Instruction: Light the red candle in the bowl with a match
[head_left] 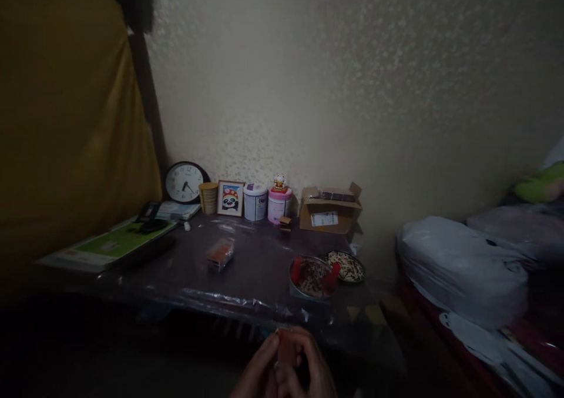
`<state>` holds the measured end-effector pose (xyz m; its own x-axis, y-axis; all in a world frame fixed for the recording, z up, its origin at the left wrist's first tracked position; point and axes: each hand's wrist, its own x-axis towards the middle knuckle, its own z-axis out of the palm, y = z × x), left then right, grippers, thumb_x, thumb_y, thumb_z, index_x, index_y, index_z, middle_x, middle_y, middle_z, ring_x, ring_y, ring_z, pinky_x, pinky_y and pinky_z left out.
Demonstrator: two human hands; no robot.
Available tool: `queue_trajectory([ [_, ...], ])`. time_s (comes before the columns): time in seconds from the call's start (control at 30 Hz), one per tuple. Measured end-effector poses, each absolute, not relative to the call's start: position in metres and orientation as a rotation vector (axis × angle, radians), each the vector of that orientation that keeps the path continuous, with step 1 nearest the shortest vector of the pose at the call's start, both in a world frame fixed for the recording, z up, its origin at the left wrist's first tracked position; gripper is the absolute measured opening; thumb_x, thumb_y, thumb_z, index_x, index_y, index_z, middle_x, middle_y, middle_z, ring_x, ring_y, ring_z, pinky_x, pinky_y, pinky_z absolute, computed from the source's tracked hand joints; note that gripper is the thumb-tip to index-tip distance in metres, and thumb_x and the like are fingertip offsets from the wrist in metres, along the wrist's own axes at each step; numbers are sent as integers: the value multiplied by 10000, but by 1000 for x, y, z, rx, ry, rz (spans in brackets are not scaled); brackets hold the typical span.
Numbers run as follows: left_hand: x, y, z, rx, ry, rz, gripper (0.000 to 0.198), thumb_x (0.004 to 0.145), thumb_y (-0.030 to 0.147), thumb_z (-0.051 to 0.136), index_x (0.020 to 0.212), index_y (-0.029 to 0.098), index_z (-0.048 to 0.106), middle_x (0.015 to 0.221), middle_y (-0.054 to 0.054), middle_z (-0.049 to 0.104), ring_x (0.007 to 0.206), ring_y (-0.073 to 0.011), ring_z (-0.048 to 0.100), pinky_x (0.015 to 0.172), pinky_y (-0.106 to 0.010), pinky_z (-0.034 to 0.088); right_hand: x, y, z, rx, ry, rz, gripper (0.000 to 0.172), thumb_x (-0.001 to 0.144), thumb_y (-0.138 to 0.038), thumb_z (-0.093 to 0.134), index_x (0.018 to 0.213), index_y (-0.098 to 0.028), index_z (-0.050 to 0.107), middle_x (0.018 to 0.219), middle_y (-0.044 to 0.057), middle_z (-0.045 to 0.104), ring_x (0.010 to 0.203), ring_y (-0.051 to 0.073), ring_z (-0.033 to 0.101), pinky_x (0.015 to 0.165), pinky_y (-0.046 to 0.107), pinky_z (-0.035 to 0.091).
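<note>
Low in the middle of the head view, my left hand [259, 367] and my right hand [314, 360] are together in front of the table edge. Between them they hold a small reddish matchbox [287, 348], upright, with fingers closed around both sides. Its lower part is hidden by my fingers. Beyond my hands stands a round tin [312, 295] with dark bits and two red pieces [296, 270] in it. Touching or just behind it is a dish of pale thin sticks [346, 266], which look like matches. A clear-wrapped pack of orange boxes [221, 253] lies to the left.
Along the wall stand a clock [184, 183], a yellow cup [208, 198], a panda picture [230, 199], two lidded tins [255, 203] and a cardboard box [329, 217]. A green book [118, 242] lies left. White bags [462, 271] sit on the right.
</note>
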<state>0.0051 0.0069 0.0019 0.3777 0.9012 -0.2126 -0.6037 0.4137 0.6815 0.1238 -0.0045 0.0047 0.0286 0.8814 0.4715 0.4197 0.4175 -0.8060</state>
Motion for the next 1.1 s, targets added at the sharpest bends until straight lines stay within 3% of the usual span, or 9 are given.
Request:
queue_trajectory([
  [0.07,5,6,2,466,557,1018,389,722,459,645,984,173,651,916,-85,712,879,-213,652,749,-293,488,132,-2,10,-1114,-1649,757,259,805,-278,577,1063,-253,580,1110,51,624,1008,196,601,851,278,491],
  [0.17,4,7,0,369,506,1028,282,769,348,634,977,157,643,906,-64,721,848,-170,658,778,-262,468,145,6,16,-1066,-1565,1124,310,783,-311,612,1077,-225,563,1046,48,647,985,207,605,850,316,481],
  [0.3,3,7,-7,350,554,963,249,827,343,570,985,160,628,856,-55,722,742,-137,662,692,-238,469,154,15,18,-1123,-1395,1256,222,761,-392,632,843,-186,627,757,2,632,748,162,607,707,263,474],
  [0.43,4,4,-11,424,505,894,296,855,371,521,1035,149,598,894,-88,711,719,-130,656,636,-220,460,157,17,16,-1116,-1324,1348,301,737,-465,642,693,-168,613,563,-45,520,539,107,514,552,227,412],
  [0.87,5,0,-8,378,526,790,363,857,397,508,1102,143,594,892,-81,713,661,-105,647,585,-190,463,165,17,9,-1092,-1198,1505,217,714,-377,673,671,-173,612,569,-34,560,530,104,512,551,230,395],
  [1.1,5,-1,-9,350,545,772,364,847,391,528,1092,128,587,858,-95,716,639,-113,655,543,-180,460,169,21,6,-1149,-1164,1434,289,686,-446,677,668,-166,609,630,-13,599,539,118,533,563,255,421],
])
